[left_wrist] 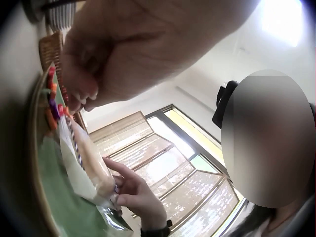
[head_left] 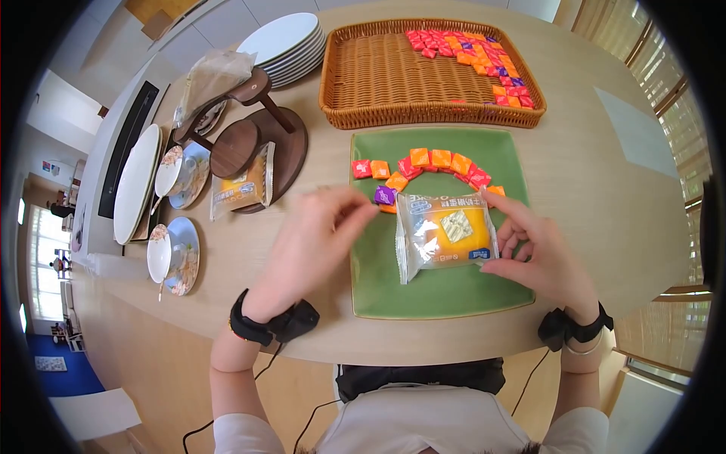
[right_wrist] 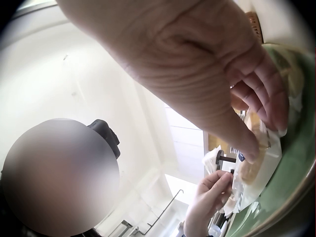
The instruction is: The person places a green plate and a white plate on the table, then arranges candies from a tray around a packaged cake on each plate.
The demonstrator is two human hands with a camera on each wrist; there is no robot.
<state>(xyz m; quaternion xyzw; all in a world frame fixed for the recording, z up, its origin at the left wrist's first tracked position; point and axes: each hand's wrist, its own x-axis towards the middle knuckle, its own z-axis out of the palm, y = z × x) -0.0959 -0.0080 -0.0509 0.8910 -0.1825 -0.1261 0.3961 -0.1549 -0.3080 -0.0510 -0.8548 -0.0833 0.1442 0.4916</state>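
On the green square plate (head_left: 370, 291) lies a clear-wrapped yellow bun (head_left: 454, 234), also visible in the left wrist view (left_wrist: 89, 158). My right hand (head_left: 548, 253) grips its right side, thumb at the lower corner and fingers toward the top edge. Beside the wrapper's left end, my left hand (head_left: 310, 242) has curled fingers with the tips together, near a purple sweet (head_left: 385, 195); nothing is visible between them. Red and orange wrapped sweets (head_left: 441, 158) form an arc behind the bun. The right wrist view shows the right thumb and fingers around the wrapper (right_wrist: 266, 165).
Behind the plate stands a wicker tray (head_left: 370, 72) with many sweets at its right. To the left are a dark wooden stand (head_left: 291, 163), another wrapped bun (head_left: 243, 185), stacked white plates (head_left: 283, 38), and cups (head_left: 159, 253) with saucers.
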